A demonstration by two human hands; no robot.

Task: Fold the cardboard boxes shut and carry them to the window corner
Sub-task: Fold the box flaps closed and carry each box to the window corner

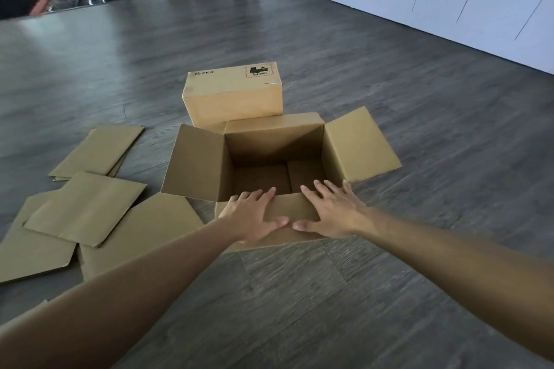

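Both hands, left hand (254, 219) and right hand (329, 213), lie flat with fingers spread on the near flap (287, 213) of the open box (269, 141) on the floor, one closed box (232, 96) behind, carrying not begun.

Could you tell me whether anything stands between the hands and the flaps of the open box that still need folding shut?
Nothing visible does. The left hand and right hand already lie flat on the near flap of the open box. The closed box stands behind it, against the far flap.
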